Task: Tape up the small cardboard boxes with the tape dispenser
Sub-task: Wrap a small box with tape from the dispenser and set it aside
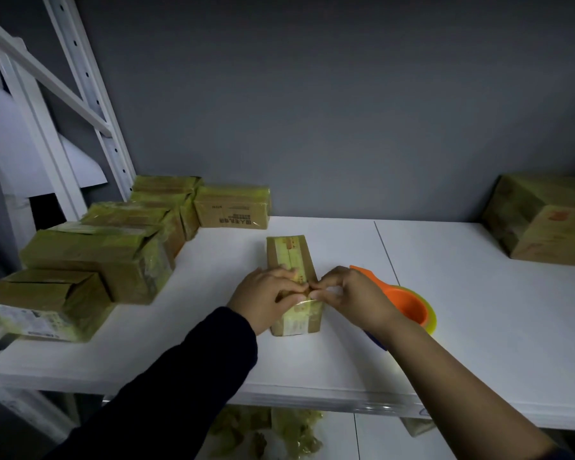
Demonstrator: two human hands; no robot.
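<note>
A small cardboard box (292,257) lies lengthwise on the white shelf (462,310), with yellowish tape along its top and down its near end. My left hand (266,298) lies on the box's near top, fingers pressing the tape flat. My right hand (352,295) is beside it, its fingertips pinching the tape at the box's near edge. The orange tape dispenser (409,305) with its yellowish roll lies on the shelf just right of my right hand, partly hidden by my wrist.
Several taped small boxes (90,254) crowd the shelf's left side and back left. A larger cardboard box (545,224) sits at the far right. White rack uprights (90,104) rise on the left. Crumpled tape scraps (279,433) lie on the lower shelf.
</note>
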